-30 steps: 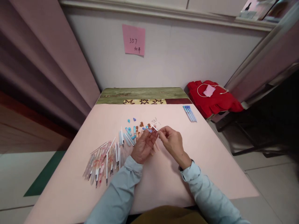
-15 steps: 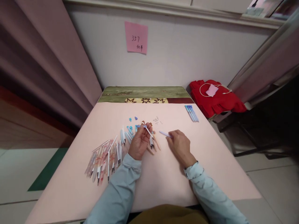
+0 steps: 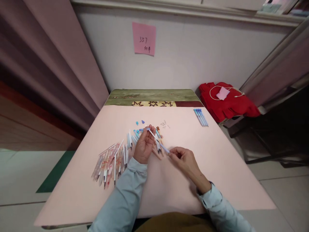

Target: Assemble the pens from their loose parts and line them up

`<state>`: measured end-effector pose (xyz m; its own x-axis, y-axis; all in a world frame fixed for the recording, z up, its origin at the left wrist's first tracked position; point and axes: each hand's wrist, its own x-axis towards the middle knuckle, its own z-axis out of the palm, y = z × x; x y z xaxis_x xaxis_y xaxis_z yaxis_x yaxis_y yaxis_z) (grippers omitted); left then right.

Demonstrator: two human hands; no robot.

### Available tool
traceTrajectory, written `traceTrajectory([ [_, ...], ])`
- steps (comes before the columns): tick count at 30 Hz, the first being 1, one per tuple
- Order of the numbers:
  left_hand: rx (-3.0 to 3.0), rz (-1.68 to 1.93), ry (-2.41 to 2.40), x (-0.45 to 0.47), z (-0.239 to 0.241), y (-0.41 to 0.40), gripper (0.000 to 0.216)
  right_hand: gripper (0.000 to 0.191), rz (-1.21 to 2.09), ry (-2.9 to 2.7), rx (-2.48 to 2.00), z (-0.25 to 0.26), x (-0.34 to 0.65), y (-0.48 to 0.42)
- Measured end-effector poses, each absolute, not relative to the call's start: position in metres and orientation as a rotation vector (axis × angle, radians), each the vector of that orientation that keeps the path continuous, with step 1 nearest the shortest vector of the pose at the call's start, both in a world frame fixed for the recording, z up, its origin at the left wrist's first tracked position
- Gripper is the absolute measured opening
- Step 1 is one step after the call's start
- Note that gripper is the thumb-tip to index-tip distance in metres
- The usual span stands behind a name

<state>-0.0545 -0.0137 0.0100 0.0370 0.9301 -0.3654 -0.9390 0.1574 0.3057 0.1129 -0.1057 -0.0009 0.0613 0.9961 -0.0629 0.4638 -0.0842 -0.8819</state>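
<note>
Head view: white refill above the counter, lower end at the lilac barrel. My left fingers pinch its blue upper section; my right fingers close on the barrel. I should keep both coaxial.

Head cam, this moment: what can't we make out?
All in the head view:
- White refill: whether its tip sits inside the lavender barrel; too small to tell.
- Barrel's near end: covered by the right hand.
- Pen parts behind the left hand: count hidden by that hand.
- Tiny clear pieces: too small to identify.
- Top-right item: cut off by the top edge.
</note>
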Motion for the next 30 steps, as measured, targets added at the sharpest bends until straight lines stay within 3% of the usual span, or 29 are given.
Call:
traceTrajectory([
  [30,-0.045,1.422,0.53,-0.052,0.0108,-0.0143,0.022,0.024,1.049,-1.405,-1.608,-0.003,0.106,-0.1065],
])
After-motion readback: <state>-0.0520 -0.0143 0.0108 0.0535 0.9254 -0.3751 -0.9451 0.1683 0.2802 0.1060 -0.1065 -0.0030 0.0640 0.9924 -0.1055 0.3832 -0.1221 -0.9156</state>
